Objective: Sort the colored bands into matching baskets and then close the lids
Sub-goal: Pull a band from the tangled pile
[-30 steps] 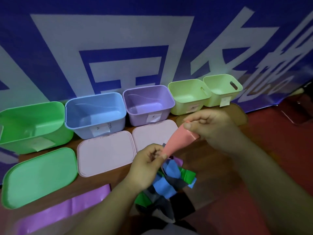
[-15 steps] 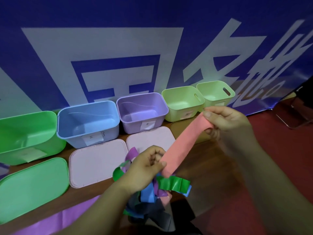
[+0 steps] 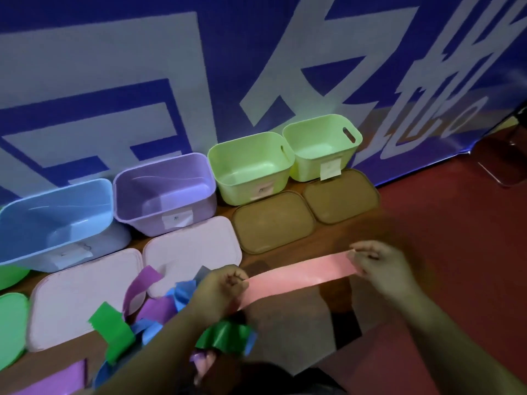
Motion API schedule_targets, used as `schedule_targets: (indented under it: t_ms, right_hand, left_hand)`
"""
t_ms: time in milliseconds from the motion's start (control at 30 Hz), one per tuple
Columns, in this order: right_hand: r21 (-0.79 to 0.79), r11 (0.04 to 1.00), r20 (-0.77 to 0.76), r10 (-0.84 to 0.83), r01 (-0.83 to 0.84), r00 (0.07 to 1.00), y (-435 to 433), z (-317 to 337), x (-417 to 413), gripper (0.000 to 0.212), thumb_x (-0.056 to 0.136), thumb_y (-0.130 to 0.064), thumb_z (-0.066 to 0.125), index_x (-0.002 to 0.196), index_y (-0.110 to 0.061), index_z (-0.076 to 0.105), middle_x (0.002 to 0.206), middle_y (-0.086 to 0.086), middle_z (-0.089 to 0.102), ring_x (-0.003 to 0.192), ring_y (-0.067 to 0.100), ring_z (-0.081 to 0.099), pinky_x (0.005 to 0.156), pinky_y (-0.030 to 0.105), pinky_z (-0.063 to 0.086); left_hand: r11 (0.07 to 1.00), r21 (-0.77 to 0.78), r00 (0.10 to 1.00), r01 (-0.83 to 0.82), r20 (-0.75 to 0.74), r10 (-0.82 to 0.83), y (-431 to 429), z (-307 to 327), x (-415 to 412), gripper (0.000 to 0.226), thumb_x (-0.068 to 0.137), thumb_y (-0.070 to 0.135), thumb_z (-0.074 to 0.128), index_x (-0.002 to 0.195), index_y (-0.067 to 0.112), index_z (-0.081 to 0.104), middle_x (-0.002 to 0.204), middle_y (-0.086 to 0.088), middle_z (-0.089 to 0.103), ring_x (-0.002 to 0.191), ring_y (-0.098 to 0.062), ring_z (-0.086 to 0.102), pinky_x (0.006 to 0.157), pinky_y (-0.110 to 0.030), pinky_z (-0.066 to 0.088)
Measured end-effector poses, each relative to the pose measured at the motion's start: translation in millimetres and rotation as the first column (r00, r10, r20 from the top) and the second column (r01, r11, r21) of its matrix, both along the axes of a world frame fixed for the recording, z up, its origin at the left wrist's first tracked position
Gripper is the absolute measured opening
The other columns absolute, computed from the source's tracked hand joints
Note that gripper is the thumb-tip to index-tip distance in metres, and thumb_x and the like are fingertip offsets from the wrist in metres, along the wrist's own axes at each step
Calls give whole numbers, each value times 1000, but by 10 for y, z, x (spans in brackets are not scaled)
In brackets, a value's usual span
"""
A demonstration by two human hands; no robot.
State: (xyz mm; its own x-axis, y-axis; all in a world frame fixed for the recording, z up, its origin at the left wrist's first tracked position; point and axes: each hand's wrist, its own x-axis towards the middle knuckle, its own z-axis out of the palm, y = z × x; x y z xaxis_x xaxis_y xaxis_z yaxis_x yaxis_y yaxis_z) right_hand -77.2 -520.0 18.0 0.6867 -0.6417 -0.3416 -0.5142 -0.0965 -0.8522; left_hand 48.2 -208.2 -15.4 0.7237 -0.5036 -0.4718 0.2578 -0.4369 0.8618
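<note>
Stretched taut, the pink band (image 3: 299, 276) could snap out of either grip and flick into the loose tangle of bands (image 3: 154, 309) at 8 o'clock; no pink basket shows, so misplacing it seems likely. The left hand (image 3: 222, 286) and right hand (image 3: 379, 269) each pinch 1 end, just above the tabletop (image 3: 256, 262), at 6 o'clock of 2 matte brown lids (image 3: 273, 220). It looks thin, smooth, rubbery.

One head-worn wide-angle view, facing forward and down — close range
</note>
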Motion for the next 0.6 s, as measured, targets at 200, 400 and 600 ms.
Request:
schedule_targets:
  t_ms: [200, 400, 600]
  right_hand:
    - [-163, 986, -112, 21, -40, 993, -847, -524, -312, 14, 84, -13, 75, 95, -23, 73, 93, -3, 74, 84, 13, 69, 73, 21, 52]
    - [-287, 958, -145, -70, 26, 987, -1478, -713, -512, 14, 84, -14, 77, 96, -20, 74, 89, -8, 70, 85, 15, 67, 81, 28, 50]
    - [-335, 940, -187, -129, 60, 974, -1738, -804, -502, 12, 83, -16, 75, 95, -20, 75, 97, 0, 75, 91, 19, 68, 82, 28, 50]
  left_hand:
    - [964, 252, 980, 89, 149, -130, -898, -205, -29, 13, 87, 4, 66, 75, 8, 70, 59, 3, 66, 51, -1, 54, 54, -16, 47]
    - [935, 293, 951, 200, 172, -257, -1686, -350, 20, 7, 79, 17, 67, 73, 18, 70, 66, 1, 71, 55, -2, 58, 57, -19, 49]
    - [962, 185, 968, 203, 109, -225, -2119, -381, 41, 24, 69, 23, 51, 80, 7, 66, 64, 0, 60, 48, 1, 50, 47, -12, 40]
